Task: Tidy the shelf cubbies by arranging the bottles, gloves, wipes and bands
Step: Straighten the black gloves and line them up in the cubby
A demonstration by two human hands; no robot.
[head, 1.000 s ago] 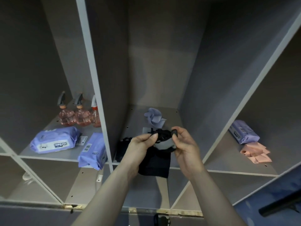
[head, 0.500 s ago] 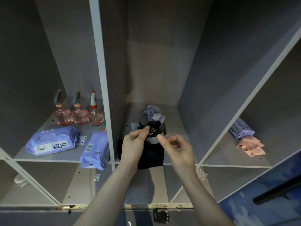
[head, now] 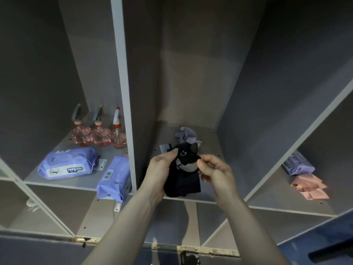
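Left hand (head: 162, 170) gripped the black glove (head: 186, 170) over the middle cubby's front edge; right hand (head: 214, 170) pinched its top, fingers curled. Glove's long axis ran near to far, cuff end nearest. Counted: three pink spray bottles (head: 98, 133) and two wipe packs (head: 67, 163) in the left cubby, one wipe pack (head: 297, 163) and pink gloves (head: 309, 187) in the right, one lavender band (head: 186, 134) behind the glove.
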